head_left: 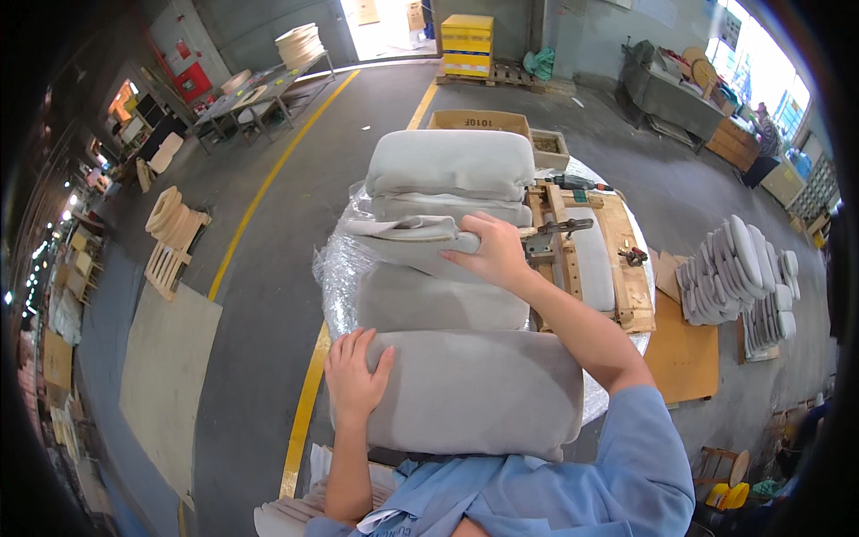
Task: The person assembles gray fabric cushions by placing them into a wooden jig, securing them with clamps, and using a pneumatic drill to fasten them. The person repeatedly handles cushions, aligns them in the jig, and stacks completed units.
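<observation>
Nearest my body lies a large grey upholstered cushion point(483, 394), close against my shirt. My left hand point(356, 369) rests on its left corner, fingers spread out. Farther forward, my right hand point(492, 251) is closed around the right end of a folded grey fabric cover point(403, 230); its left part sags open. Under and in front of this cover lies another grey cushion point(438, 300). Behind it, grey padded cushions are stacked, with a thick pale one point(447, 161) on top.
Beside the cushions on the right sits a wooden jig point(617, 259) with metal clamps point(564, 226) and a power tool point(573, 182). Clear plastic wrap point(340, 268) covers the table's left edge. A cardboard box point(479, 121) stands beyond. More cushions point(734, 268) are piled at right.
</observation>
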Available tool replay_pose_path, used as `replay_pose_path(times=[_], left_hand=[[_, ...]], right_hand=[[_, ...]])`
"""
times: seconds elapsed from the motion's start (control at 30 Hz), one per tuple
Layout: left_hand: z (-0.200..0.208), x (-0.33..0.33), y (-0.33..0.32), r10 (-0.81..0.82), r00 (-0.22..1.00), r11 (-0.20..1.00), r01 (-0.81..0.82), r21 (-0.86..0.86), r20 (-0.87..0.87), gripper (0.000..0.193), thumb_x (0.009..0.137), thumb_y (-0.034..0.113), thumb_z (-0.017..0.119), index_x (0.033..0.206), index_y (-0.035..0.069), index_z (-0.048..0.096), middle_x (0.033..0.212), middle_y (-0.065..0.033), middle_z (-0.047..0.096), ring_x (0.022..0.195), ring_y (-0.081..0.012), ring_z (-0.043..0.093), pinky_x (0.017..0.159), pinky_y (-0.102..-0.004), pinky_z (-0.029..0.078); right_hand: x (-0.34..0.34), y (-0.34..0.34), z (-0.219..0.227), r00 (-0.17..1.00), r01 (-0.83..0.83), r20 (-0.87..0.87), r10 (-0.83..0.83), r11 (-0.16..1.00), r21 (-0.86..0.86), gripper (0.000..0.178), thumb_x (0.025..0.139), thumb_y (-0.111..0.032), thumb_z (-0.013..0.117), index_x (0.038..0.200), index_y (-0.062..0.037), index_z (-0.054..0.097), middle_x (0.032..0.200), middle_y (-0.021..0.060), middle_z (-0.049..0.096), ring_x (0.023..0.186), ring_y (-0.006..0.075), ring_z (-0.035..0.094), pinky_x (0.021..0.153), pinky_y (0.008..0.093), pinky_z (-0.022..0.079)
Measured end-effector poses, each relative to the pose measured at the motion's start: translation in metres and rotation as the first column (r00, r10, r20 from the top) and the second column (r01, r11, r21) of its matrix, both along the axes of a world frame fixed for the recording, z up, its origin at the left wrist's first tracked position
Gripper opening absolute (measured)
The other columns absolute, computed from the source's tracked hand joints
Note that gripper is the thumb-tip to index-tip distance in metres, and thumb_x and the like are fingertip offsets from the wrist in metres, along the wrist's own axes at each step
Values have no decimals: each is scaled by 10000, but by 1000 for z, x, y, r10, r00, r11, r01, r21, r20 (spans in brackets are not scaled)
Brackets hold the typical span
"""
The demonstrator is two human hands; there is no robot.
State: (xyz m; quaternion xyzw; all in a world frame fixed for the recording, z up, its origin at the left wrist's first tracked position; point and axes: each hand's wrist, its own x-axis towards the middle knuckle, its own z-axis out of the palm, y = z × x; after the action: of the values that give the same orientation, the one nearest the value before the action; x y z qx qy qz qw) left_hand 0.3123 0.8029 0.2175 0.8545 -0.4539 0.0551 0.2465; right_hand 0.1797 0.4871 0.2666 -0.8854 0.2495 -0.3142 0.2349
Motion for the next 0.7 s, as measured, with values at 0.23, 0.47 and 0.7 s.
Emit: replay_pose_path(times=[0.23,0.47,0.7], left_hand=[[-6,7,4,16,962,984,-64,-169,-271,515,1012,443,704,1370,72,696,1419,-103,690,1369,-322,587,1168,-509,413],[17,38,61,-974,-191,205,-525,-826,-120,836,1116,696,333,1696,93,318,1694,-232,412,1560,-352,421,1292,-545,311],[29,0,54,-746,45,606,-366,-706,-664,950,1093,742,308,1731,49,182,1671,-325,389,1511,-435,469,1253,-576,387]], right_hand=[[-40,51,74,950,-95,287,121,990,-102,468,689,-312,1015,890,-29,700,892,110,680,847,303,697,742,403,531],[-193,54,50,867,-47,409,286,863,-504,690,698,-464,965,1206,-67,717,1223,171,697,1138,381,678,980,470,556],[-259,168,-32,562,-408,588,-582,424,809,1527,723,-1083,481,1737,-1,116,1567,253,534,1468,355,498,1263,452,360]])
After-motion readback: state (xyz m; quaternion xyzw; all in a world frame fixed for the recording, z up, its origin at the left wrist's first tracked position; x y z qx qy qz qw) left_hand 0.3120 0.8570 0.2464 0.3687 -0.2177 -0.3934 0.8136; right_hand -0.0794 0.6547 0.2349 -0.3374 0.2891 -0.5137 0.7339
